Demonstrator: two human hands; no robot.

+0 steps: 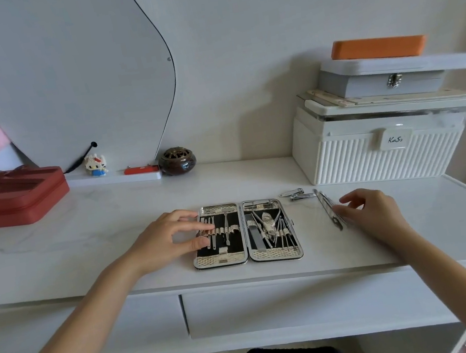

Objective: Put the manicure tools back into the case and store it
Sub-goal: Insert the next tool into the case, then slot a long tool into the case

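Here the open case [248,258] holds many strapped tools [267,226]

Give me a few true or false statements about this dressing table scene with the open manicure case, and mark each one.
1. The silver hinged manicure case lies open flat on the white tabletop. True.
2. The left hand rests on the case's right half. False: it rests on the left half.
3. Loose metal nail clippers lie outside the case, to its right. True.
4. The right hand is holding the flat orange box. False: that box sits atop the stacked white boxes; the hand touches long metal tools on the table.
5. The red zipped pouch sits far left. True.
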